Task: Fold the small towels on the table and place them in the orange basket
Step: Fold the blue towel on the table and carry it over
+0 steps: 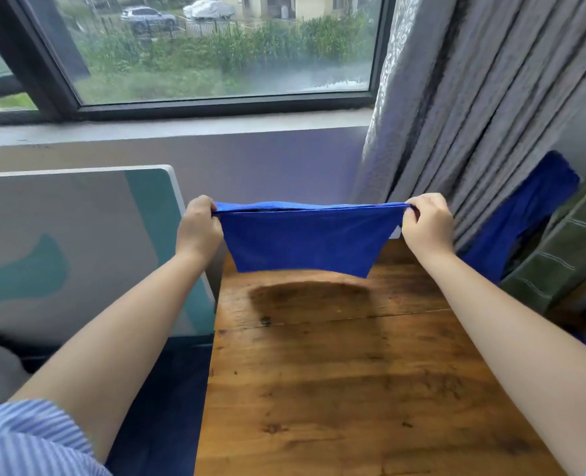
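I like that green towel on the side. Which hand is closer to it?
Right. The right hand pinches the blue towel just left of the green towel; the left hand holds the far corner.

I see the brown wooden plank table (353,372) running from the near edge toward the window wall. Above its far end hangs the blue cloth towel (305,238), doubled over, off the table. My left hand (199,225) pinches its left top corner, my right hand (425,221) its right top corner. Left of the table stands a white-edged grey and teal panel (78,242). Behind the table is the dark-framed window (216,56). Right of the table's far end hangs the grey pleated curtain (473,97); in front of it a second blue cloth (518,218) drapes, beside a green striped towel (566,249).
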### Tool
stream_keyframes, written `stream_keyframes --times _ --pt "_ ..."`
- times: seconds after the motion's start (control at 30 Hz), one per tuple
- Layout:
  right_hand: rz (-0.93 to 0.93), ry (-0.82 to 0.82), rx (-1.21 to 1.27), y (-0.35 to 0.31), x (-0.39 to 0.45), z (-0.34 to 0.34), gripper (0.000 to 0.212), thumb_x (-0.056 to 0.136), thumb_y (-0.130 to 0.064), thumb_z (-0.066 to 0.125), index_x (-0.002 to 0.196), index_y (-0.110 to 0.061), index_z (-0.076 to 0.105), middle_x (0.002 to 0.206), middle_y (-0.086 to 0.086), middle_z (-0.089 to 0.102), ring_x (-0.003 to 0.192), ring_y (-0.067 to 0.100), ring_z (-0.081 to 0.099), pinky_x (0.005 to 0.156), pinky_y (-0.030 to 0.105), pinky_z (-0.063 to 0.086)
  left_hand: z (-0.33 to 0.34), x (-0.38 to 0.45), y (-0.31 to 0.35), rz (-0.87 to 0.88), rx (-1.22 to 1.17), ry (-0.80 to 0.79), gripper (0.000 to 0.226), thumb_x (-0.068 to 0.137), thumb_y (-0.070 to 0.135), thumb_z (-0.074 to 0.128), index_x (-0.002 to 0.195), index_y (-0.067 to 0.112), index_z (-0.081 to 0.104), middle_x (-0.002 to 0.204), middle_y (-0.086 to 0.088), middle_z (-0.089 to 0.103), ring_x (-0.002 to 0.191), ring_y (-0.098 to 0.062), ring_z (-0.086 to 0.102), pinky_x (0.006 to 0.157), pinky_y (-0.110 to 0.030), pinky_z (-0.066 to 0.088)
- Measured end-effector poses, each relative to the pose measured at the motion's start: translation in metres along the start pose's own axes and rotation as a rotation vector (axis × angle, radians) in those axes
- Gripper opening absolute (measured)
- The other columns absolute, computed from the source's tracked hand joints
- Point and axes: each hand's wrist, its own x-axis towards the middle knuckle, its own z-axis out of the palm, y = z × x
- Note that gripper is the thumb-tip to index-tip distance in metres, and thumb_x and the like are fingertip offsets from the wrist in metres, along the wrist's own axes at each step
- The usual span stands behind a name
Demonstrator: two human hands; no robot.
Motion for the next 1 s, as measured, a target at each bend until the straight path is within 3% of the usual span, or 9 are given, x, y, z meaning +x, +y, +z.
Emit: stream_keyframes --times 0.1,0.23,0.4,0.5,0.67,0.77,0.87,0.93,1.0 --pt "-0.112 -0.051 -0.041 0.019 -0.021 0.009 0.021 0.083 0.003 0.047 0.09 0.013 0.064 0.097 0.031 0.059 0.091 0.039 0.057 0.08 0.03 0.039 0.008 -0.019 -0.024 0.009 0.116 -0.109 0.015 0.088 -0.001 0.042 0.097 -0.005 0.054 0.108 -0.024 0.056 0.098 -0.038 0.052 0.08 -0.036 0.04" --pt "-0.255 -0.307 -0.181 0.067 -0.08 0.015 0.002 0.071 0.013 0.062 0.07 0.012 0.064 0.076 0.028 0.061 0.073 0.039 0.062 0.068 0.034 0.047 0.029 -0.071 -0.065 0.097 0.369 -0.445 0.013 0.086 0.004 0.045 0.077 0.012 0.042 0.106 -0.019 0.057 0.098 -0.035 0.053 0.076 -0.035 0.041" --pt "-0.471 -0.665 -0.383 0.135 -0.171 0.022 0.028 0.045 0.014 0.079 0.052 -0.001 0.056 0.059 0.015 0.057 0.056 0.034 0.061 0.048 0.03 0.05 0.063 -0.142 -0.109 0.341 0.749 -0.86 0.002 0.092 0.012 0.042 0.092 0.013 0.044 0.112 -0.009 0.057 0.103 -0.029 0.057 0.074 -0.034 0.044" --pt "-0.483 -0.766 -0.464 0.154 -0.225 0.027 0.034 0.035 0.014 0.079 0.048 -0.001 0.052 0.056 0.014 0.054 0.051 0.032 0.059 0.035 0.024 0.044 0.089 -0.18 -0.133 0.443 0.889 -1.013 0.018 0.092 0.011 0.044 0.109 0.011 0.05 0.114 -0.005 0.056 0.107 -0.024 0.055 0.078 -0.034 0.048" --pt "-0.471 -0.83 -0.486 0.172 -0.288 0.035 0.031 0.033 0.02 0.069 0.05 0.002 0.049 0.06 0.017 0.055 0.054 0.033 0.057 0.037 0.026 0.042 0.109 -0.225 -0.158 0.63 0.879 -1.104 0.03 0.095 0.025 0.043 0.12 0.012 0.052 0.123 -0.005 0.046 0.116 -0.022 0.042 0.086 -0.03 0.042" --pt "-0.452 -0.78 -0.499 0.178 -0.309 0.044 0.018 0.04 0.018 0.056 0.049 0.004 0.049 0.059 0.019 0.054 0.053 0.035 0.057 0.037 0.027 0.041 0.115 -0.244 -0.173 0.647 0.849 -1.155 0.03 0.093 0.021 0.04 0.118 0.011 0.054 0.125 -0.005 0.044 0.117 -0.023 0.04 0.092 -0.03 0.041" --pt "-0.32 -0.72 -0.579 0.175 -0.319 0.055 0.026 0.034 0.022 0.063 0.048 0.005 0.049 0.059 0.019 0.053 0.054 0.036 0.056 0.043 0.033 0.045 0.115 -0.255 -0.185 0.621 0.833 -1.131 0.035 0.091 0.029 0.039 0.116 0.012 0.055 0.13 -0.004 0.04 0.123 -0.022 0.035 0.095 -0.029 0.037" --pt "-0.25 -0.663 -0.637 0.168 -0.322 0.059 0.027 0.03 0.021 0.066 0.047 0.005 0.052 0.059 0.019 0.053 0.056 0.037 0.057 0.053 0.04 0.048 0.114 -0.26 -0.193 0.632 0.8 -1.083 0.049 0.084 0.043 0.029 0.105 0.013 0.062 0.127 -0.003 0.043 0.122 -0.021 0.038 0.095 -0.03 0.035" --pt "-0.257 -0.57 -0.629 0.156 -0.325 0.062 0.013 0.043 0.014 0.057 0.047 0.002 0.054 0.059 0.017 0.055 0.06 0.036 0.059 0.061 0.043 0.048 0.114 -0.261 -0.193 0.619 0.665 -0.971 0.055 0.077 0.045 0.025 0.077 0.011 0.068 0.103 -0.004 0.058 0.1 -0.023 0.056 0.082 -0.033 0.044"
